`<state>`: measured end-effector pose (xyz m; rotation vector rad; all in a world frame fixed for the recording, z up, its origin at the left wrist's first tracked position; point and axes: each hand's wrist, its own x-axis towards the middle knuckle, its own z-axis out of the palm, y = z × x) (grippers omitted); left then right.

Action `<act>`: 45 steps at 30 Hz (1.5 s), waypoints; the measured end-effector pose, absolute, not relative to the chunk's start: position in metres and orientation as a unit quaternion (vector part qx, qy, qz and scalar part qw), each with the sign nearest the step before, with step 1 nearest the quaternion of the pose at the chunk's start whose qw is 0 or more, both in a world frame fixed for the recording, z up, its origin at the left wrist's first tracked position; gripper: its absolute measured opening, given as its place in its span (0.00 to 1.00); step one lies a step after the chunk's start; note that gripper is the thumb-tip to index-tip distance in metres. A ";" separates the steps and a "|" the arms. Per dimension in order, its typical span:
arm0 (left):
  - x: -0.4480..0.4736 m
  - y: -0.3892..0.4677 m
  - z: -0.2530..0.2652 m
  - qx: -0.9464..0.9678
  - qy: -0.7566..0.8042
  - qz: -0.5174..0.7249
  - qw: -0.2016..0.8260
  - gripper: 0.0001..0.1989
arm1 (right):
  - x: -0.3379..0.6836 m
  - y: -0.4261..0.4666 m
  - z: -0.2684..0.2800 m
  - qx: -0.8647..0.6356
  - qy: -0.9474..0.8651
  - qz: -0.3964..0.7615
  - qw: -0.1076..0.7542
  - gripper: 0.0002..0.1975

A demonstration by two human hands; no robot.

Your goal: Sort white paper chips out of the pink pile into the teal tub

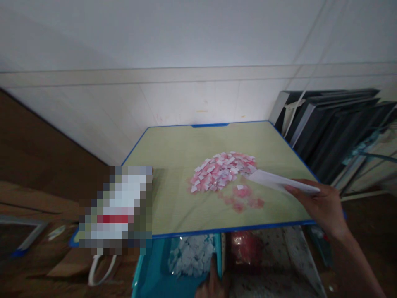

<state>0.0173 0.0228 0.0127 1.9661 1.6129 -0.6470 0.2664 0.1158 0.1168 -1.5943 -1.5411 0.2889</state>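
My right hand (322, 203) is closed around one end of a long, flat white strip (279, 180), which looks like stiff card or plastic. The strip's far end touches the right edge of a pile of small white and pink square pieces (220, 169) on the table. Nearer the front lie several scattered pink pieces (240, 198). My left hand (212, 285) is low in view beside the right wall of a teal tray (149, 273), one finger stretched forward. Beyond that finger, in the tray, are many white pieces (192, 254). The rest of the hand is partly cut off.
The pale green table (173, 145) has a blue edge and stands against a white wall. At its left is a blurred-out white object (124, 203). Dark panels (335, 128) lean at the right. Below the front edge is a red, shiny bundle (246, 248).
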 end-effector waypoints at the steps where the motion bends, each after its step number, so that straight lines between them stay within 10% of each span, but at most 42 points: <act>1: 0.017 0.023 0.013 0.725 0.592 -0.241 0.255 0.33 | 0.265 0.117 0.116 -0.640 -0.623 0.119 0.434 0.12; 45: 0.014 0.022 0.006 0.721 0.584 -0.249 0.278 0.30 | 0.266 0.112 0.114 -0.664 -0.589 0.138 0.439 0.12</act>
